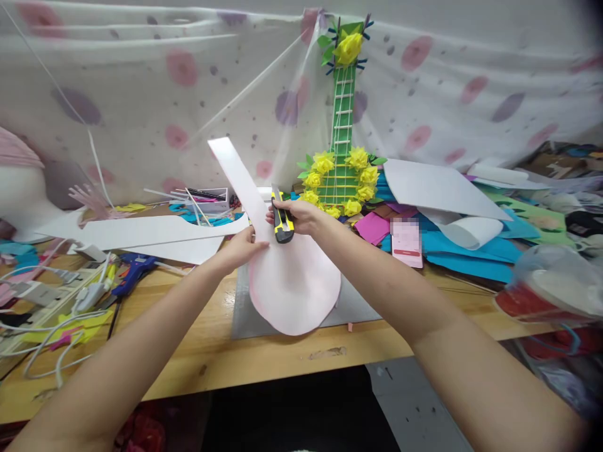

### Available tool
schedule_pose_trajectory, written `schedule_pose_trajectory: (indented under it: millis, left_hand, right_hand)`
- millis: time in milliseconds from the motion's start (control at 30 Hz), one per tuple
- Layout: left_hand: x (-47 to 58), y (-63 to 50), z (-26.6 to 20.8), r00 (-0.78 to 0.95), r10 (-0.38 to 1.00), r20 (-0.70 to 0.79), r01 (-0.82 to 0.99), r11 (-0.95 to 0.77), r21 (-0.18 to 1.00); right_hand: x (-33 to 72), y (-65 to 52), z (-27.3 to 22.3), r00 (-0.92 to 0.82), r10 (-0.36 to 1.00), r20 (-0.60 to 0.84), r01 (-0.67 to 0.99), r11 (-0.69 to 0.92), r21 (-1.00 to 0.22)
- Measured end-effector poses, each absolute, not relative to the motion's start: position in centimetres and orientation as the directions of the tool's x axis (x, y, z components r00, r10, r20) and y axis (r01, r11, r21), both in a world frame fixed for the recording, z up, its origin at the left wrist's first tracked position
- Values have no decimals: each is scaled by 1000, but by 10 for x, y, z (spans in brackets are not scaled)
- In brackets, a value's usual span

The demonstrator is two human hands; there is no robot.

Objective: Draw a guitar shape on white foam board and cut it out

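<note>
A pale pink guitar-shaped board (296, 285) has its round body low over a grey cutting mat (242, 314), its long neck slanting up to the left. My left hand (245, 248) grips the board's edge where neck and body meet. In my right hand (296, 216) is a yellow-and-black utility knife (282, 221), held upright against the board near the neck's base. Whether its blade is out I cannot tell. Behind stands a green paper guitar (344, 113) trimmed with yellow flowers.
A white cut-out sheet (141, 232) and a blue glue gun (134, 273) lie left, among tangled white cables (61, 351). To the right are a phone (407, 242), blue sheets (466, 257), a white sheet (438, 188) and a clear plastic tub (551, 289).
</note>
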State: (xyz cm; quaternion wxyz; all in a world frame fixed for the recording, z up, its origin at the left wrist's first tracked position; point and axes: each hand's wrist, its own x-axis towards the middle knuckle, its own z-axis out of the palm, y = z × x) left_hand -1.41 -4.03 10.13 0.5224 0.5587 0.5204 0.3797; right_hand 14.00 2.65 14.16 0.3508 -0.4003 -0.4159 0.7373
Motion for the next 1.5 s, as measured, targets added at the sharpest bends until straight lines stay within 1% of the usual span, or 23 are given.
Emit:
schedule_pose_trajectory:
  millis: [67,133,200,300,400,500,567,633,733,833,900,967,1067,1233,1500]
  left_hand:
    - [-25,-33,108,85,996,-20,239,-1,971]
    - [-42,-26,114,-19,998,56,316,-48,948]
    - [-61,-21,119,-29,998,58,369,-44,928]
    - [-80,-20,123,-7,1000,13,363,-9,932]
    - [-84,-21,123,-31,1000,0,292,9,956]
    - [-76,-22,120,-30,999,-38,210,43,977]
    - [-69,-22,118,-35,998,-56,179,62,982]
    - [-61,-22,118,-39,998,-51,153,56,987]
    - [-53,-23,120,15,998,-61,64,60,996]
    - [-55,-23,122,98,986,-138,-70,145,987]
    - [-62,-23,122,62,988,-145,-147,152,977]
    - [-71,-23,118,-26,992,-127,-188,120,975]
    - [-80,-30,109,-71,988,-138,-155,126,980]
    - [-75,-56,95,9,991,-135,35,135,990]
    - [-74,-69,85,-51,999,-1,5,1,1000]
  right_hand:
    - [152,25,146,-426,864,-270,-199,-380,-903]
    - [169,25,148,-375,893,-248,-187,-334,-924]
    - [189,27,146,-314,921,-233,-160,-293,-943]
    - [213,28,133,-206,949,-241,-115,-268,-957]
    - [223,23,115,-162,950,-265,-34,-274,-961]
    - [224,15,97,-174,962,-208,63,-200,-978]
    - [222,9,89,-218,963,-158,116,-135,-984]
    - [219,4,85,-301,946,-125,150,-82,-985]
    - [213,-3,84,-398,913,-87,159,-25,-987]
    - [208,-7,87,-376,923,-79,158,-20,-987]
    - [206,-9,87,-345,936,-69,153,-17,-988]
    - [206,-8,87,-325,944,-49,136,-5,-991]
    - [208,-6,85,-309,951,-27,120,11,-993]
    - [209,-3,84,-294,956,-19,151,27,-988]
    - [212,-3,80,-193,975,-112,177,-77,-981]
